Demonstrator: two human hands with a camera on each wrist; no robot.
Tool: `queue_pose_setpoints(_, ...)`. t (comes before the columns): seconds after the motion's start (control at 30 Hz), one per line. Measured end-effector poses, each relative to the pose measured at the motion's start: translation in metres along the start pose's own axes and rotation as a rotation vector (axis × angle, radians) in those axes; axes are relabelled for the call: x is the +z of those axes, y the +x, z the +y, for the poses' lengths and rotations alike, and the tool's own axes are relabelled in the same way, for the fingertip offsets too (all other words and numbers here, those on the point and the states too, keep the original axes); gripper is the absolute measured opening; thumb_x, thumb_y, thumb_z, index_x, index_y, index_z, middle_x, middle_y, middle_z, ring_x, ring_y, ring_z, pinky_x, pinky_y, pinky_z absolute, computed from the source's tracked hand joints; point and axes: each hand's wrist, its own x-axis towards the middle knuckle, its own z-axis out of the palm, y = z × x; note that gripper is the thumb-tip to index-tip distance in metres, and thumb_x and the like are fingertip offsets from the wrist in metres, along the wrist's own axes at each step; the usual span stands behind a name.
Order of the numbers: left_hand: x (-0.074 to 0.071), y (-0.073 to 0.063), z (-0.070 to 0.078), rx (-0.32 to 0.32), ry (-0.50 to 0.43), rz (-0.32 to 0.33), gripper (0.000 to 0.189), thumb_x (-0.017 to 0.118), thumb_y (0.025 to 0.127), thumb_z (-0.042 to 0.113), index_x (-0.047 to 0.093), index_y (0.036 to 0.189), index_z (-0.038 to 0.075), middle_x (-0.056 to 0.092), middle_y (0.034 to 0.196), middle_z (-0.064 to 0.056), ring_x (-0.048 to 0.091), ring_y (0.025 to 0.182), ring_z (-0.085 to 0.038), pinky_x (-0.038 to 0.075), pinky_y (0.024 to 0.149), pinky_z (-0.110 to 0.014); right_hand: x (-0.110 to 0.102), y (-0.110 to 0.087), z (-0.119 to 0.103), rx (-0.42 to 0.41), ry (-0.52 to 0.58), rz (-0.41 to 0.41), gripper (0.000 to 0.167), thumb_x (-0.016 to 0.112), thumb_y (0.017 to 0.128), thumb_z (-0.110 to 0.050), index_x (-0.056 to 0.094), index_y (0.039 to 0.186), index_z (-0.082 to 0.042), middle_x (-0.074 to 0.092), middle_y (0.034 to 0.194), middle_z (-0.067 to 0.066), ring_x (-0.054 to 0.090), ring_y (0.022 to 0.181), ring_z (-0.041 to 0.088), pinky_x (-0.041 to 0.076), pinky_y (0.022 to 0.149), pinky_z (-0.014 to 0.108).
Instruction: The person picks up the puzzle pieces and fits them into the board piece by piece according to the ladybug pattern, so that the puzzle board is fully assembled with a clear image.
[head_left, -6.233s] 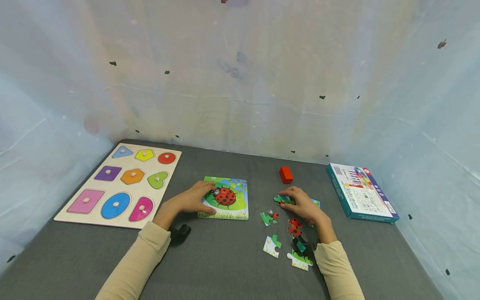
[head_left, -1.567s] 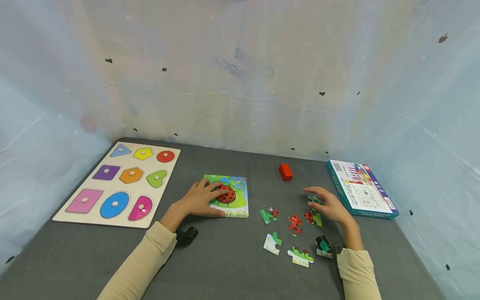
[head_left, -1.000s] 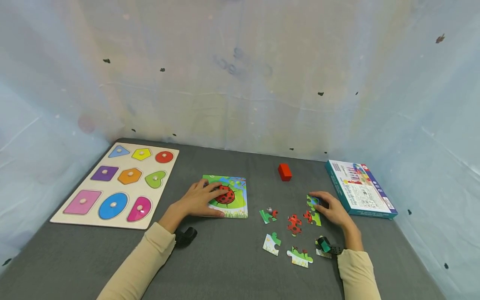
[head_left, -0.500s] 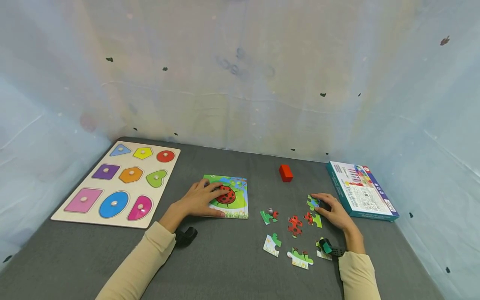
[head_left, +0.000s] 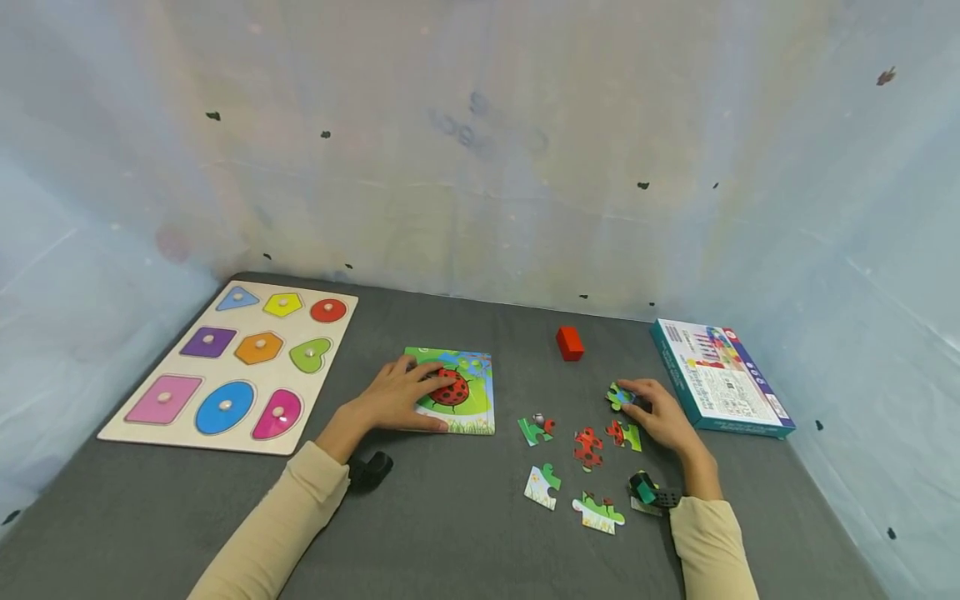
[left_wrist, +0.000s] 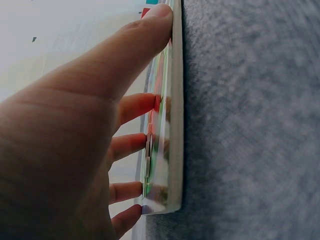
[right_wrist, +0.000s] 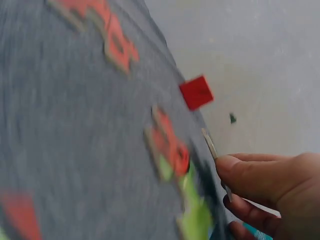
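My left hand rests with spread fingers on a square ladybug jigsaw puzzle. In the left wrist view the thumb lies along the near edge and the fingertips touch the picture surface. My right hand pinches a green and blue jigsaw piece between thumb and fingers. The right wrist view shows that piece edge-on, raised above the table. Just below the hand lies a red and green piece. A red ladybug-body piece is left of it.
More loose pieces lie nearby, including a green one, a white-flowered one and a grass one; another is partly under the right wrist camera. A red block, a box and a wooden shape board stand around.
My right hand has left the upper-middle pieces, moved right, and taken up the green and blue piece, now turned and shifted slightly left. My left hand has slid further onto the puzzle.
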Motion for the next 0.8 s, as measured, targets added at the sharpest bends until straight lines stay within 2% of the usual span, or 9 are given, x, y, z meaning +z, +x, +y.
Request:
queue_pose_setpoints(0.1,0.0,0.0,-0.001,0.005,-0.008,0.012,0.081,0.057,0.074,0.073,0.045,0.14,0.027,0.037,0.144,-0.006,0.031,0.124,-0.033,0.028,0.095,-0.056,-0.001,0.009,-0.014,-0.001,0.036,-0.026,0.037,0.06,0.09,-0.004,0.055,0.126,0.003,0.052,0.118,0.022,0.05,0.108,0.039,0.04,0.086,0.057)
queue_pose_setpoints(0.17,0.0,0.0,-0.001,0.015,-0.009,0.023,0.082,0.056,0.073,0.073,0.046,0.139,0.026,0.038,0.143,-0.007,0.031,0.123,-0.034,0.029,0.095,-0.056,0.001,0.016,-0.027,-0.03,0.054,-0.042,0.037,0.06,0.09,-0.004,0.054,0.126,0.002,0.051,0.118,0.021,0.05,0.108,0.039,0.041,0.086,0.057)
queue_pose_setpoints(0.27,0.001,0.0,-0.001,0.026,-0.012,0.033,0.082,0.056,0.073,0.073,0.047,0.139,0.024,0.038,0.143,-0.007,0.032,0.123,-0.035,0.029,0.094,-0.057,0.007,0.027,-0.049,-0.117,0.066,-0.06,0.038,0.061,0.089,-0.004,0.055,0.126,0.003,0.05,0.117,0.02,0.05,0.106,0.038,0.042,0.084,0.056)
queue_pose_setpoints(0.47,0.001,0.0,0.0,0.016,-0.019,0.013,0.08,0.059,0.075,0.07,0.045,0.14,0.026,0.037,0.145,-0.006,0.03,0.126,-0.035,0.025,0.099,-0.058,0.024,0.055,-0.094,-0.268,0.059,-0.103,0.039,0.063,0.088,-0.004,0.056,0.125,0.001,0.049,0.12,0.017,0.047,0.109,0.032,0.04,0.088,0.052)
queue_pose_setpoints(0.63,-0.001,-0.001,0.001,0.012,-0.007,0.001,0.078,0.059,0.075,0.069,0.045,0.14,0.026,0.037,0.145,-0.007,0.031,0.125,-0.035,0.026,0.098,-0.058,0.042,0.079,-0.123,-0.32,0.071,-0.141,0.037,0.063,0.088,-0.005,0.058,0.124,-0.001,0.048,0.121,0.016,0.045,0.11,0.029,0.041,0.089,0.048)
queue_pose_setpoints(0.8,-0.001,-0.001,0.001,0.001,-0.014,-0.004,0.079,0.06,0.075,0.068,0.045,0.14,0.026,0.036,0.145,-0.006,0.031,0.125,-0.035,0.025,0.098,-0.058,0.064,0.098,-0.138,-0.338,0.092,-0.151,0.037,0.063,0.087,-0.002,0.058,0.123,0.001,0.049,0.121,0.018,0.045,0.112,0.031,0.04,0.09,0.048)
